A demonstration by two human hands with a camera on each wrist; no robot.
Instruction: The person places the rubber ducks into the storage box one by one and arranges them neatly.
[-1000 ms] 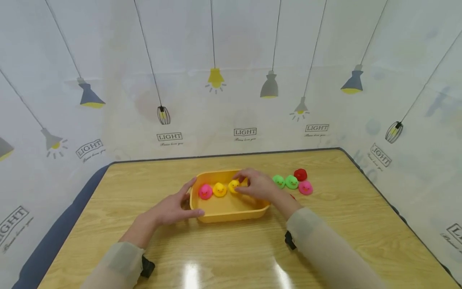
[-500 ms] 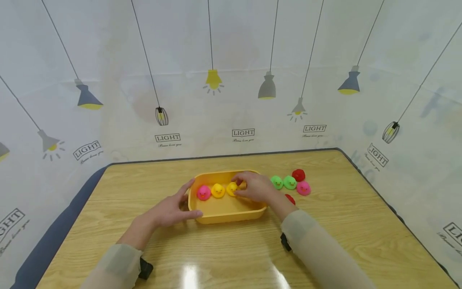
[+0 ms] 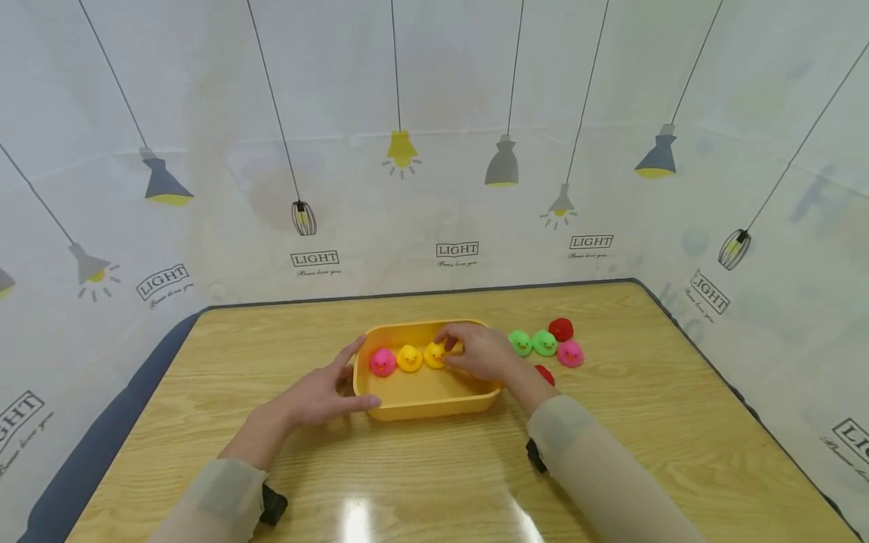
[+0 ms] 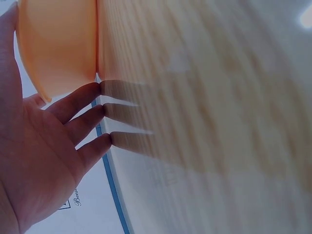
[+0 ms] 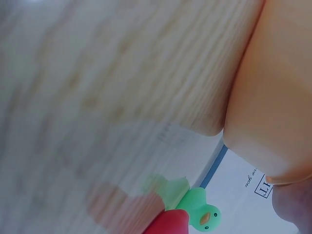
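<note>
A yellow-orange plastic tray point(image 3: 434, 409) sits on the table. Inside it, in a row, are a pink rubber duck point(image 3: 383, 363), a yellow rubber duck point(image 3: 409, 359) and a second yellow rubber duck point(image 3: 434, 354). My right hand point(image 3: 478, 351) reaches over the tray's right side and pinches that second duck between thumb and fingers. At the tray's left end my left hand point(image 3: 322, 392) rests, thumb on the front rim and index finger along the left corner. In the left wrist view its other fingers point(image 4: 83, 107) are stretched out, tips touching the table.
Right of the tray lie two green ducks point(image 3: 545, 343), a pink duck point(image 3: 571, 354) and a red one point(image 3: 561, 329) facing away. Another red duck point(image 3: 545, 375) is partly covered by my right forearm. Behind the wooden table point(image 3: 652, 422) hangs a printed curtain point(image 3: 380, 219).
My right hand and the yellow duck it pinches have shifted slightly left and down, closer to the middle duck. The left hand stays on the tray. The whole view has tilted a little.
</note>
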